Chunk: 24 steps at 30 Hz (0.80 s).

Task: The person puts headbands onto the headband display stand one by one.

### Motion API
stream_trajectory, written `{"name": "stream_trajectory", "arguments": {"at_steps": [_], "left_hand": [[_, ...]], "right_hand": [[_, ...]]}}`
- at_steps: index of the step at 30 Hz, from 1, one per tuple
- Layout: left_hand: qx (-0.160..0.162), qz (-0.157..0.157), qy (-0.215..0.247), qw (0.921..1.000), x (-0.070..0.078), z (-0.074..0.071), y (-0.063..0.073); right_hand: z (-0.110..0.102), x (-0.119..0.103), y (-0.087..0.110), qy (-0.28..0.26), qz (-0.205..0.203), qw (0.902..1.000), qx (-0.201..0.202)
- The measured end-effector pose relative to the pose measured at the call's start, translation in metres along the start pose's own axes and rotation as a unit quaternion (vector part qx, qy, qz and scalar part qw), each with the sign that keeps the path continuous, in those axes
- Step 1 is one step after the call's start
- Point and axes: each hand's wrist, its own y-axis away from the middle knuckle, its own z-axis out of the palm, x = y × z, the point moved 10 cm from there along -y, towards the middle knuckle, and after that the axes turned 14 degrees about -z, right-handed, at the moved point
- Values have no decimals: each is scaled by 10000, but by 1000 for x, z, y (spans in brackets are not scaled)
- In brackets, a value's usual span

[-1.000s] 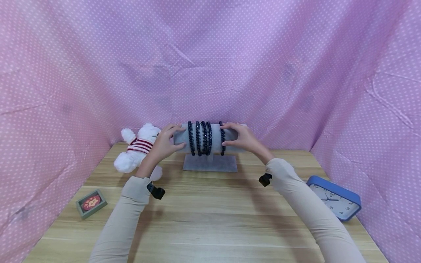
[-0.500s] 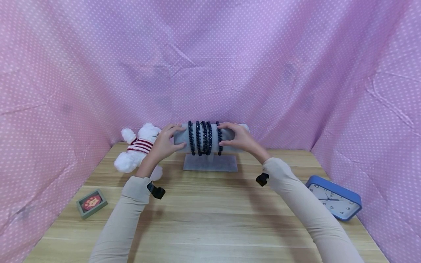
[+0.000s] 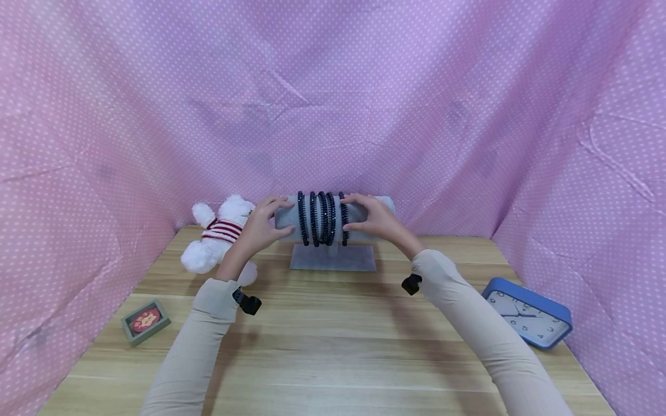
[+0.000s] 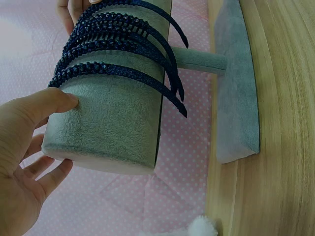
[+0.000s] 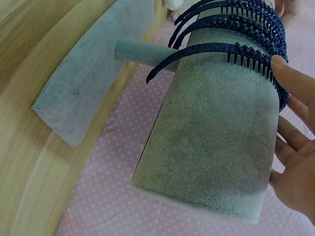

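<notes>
A grey plush headband stand (image 3: 287, 216), a padded roll on a post and flat base, stands at the back of the table. Several dark, beaded headbands (image 3: 322, 218) with comb teeth hug the roll. At the roll's left end my left hand (image 3: 260, 228) grips it, thumb on the near side, other fingers around the back, as the left wrist view shows. My right hand (image 3: 380, 218) pinches the rightmost headband (image 5: 206, 48), thumb against its toothed edge and fingers behind the roll. A narrow strip of roll shows between this headband and its neighbours.
A white plush toy (image 3: 221, 231) in a striped shirt sits left of the stand, behind my left wrist. A small framed picture (image 3: 145, 321) lies front left. A blue clock (image 3: 531, 312) leans at the right, partly behind my sleeve. Pink dotted cloth (image 3: 333, 104) surrounds the table.
My right hand has slid the rightmost headband leftward along the roll, closer to the others, baring more of the roll's right end. The left hand has stayed in place.
</notes>
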Motion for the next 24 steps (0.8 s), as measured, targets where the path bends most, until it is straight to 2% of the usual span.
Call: {"name": "stream_trajectory", "arguments": {"at_steps": [7, 24], "left_hand": [[29, 47, 4, 10000, 2, -1, 1], [4, 7, 25, 10000, 1, 0, 0]], "right_hand": [[0, -6, -2, 109, -164, 9998, 87], [4, -6, -2, 260, -80, 9996, 35]]}}
